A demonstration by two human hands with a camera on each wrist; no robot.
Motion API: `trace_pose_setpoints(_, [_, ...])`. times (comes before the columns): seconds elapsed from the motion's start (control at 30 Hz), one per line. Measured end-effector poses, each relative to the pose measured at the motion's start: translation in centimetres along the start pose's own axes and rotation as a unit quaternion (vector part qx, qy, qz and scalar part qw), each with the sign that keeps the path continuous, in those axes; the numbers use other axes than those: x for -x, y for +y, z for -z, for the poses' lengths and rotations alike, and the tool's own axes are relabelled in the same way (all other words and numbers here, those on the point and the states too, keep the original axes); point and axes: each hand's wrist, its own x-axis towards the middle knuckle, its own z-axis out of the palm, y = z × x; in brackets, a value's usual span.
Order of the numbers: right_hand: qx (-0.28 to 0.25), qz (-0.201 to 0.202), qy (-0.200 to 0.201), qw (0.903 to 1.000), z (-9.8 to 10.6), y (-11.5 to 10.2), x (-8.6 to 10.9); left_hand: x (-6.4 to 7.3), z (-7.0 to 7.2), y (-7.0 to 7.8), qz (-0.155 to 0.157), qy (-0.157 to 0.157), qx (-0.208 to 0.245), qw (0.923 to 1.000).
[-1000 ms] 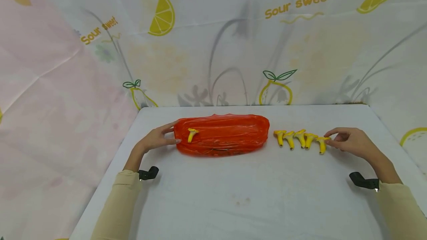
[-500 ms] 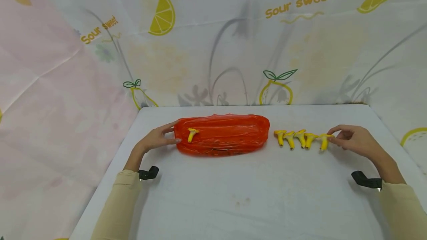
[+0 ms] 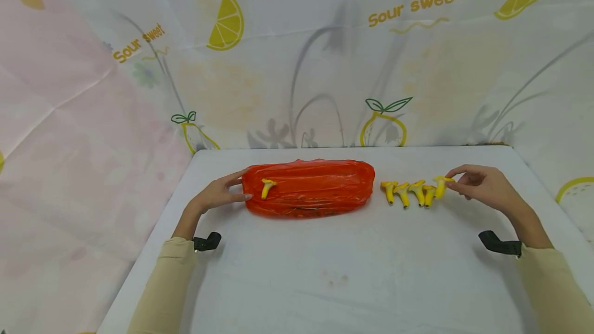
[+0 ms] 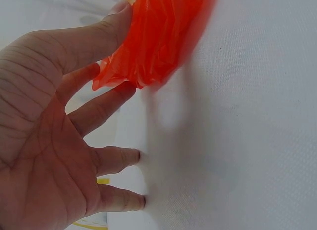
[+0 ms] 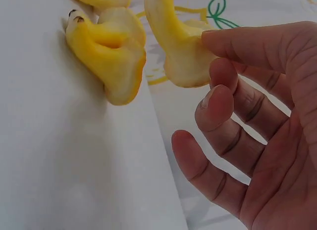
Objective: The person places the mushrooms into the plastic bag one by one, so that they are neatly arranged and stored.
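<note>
My right hand (image 3: 480, 184) pinches a yellow chanterelle mushroom (image 5: 181, 52) by the cap between thumb and fingertips, raised off the table in the right wrist view. Close beside it lies the nearest chanterelle of a row (image 5: 109, 52), stems toward me in the head view. At the far left, my left hand (image 3: 218, 193) grips the end of a long, flat bundle in red plastic (image 3: 315, 187), thumb on top. In the left wrist view its thumb and first fingers hold the crinkled plastic, while the other fingertips touch the table. A single chanterelle (image 3: 267, 188) lies on the red plastic.
The white table (image 3: 325, 262) has small brownish stains toward the front middle. Behind it hangs a cloth backdrop (image 3: 297, 66) printed with lemons and lettering. A black camera mount sits on each wrist.
My right hand has lifted the rightmost chanterelle and carried it left and back, next to the end of the row. The left hand and red bundle have stayed put.
</note>
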Motion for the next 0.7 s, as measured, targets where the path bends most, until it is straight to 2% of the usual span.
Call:
trace_pose_setpoints(0.33, [-0.049, 0.026, -0.007, 0.9984, -1.7, -2.1, -2.5, 0.1, 0.0, 0.1, 0.002, -0.001, 0.007, 1.0])
trace_pose_setpoints(0.7, [-0.082, 0.055, -0.027, 0.9948, -3.9, -4.5, -5.2, 0.1, 0.0, -0.1, -0.021, 0.008, -0.008, 0.9997])
